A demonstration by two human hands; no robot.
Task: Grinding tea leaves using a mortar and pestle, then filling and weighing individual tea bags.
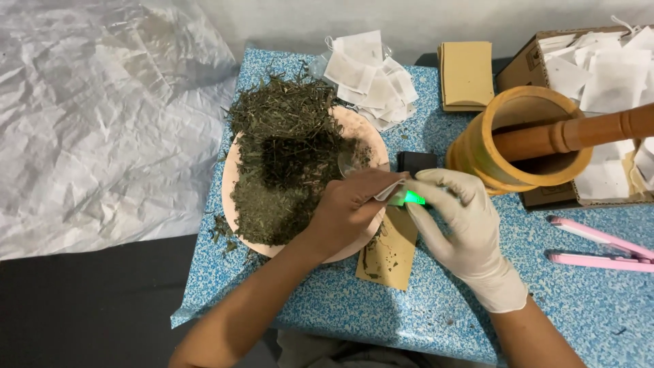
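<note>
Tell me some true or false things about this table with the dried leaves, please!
1. The right hand wears a white glove. True.
2. The dried leaves lie in the cardboard box. False: they are heaped on a pale plate.
3. A wooden stick leans in the wooden cup. True.
4. The pink tool is in the left hand. False: it lies on the table; both hands pinch a small white bag.
</note>
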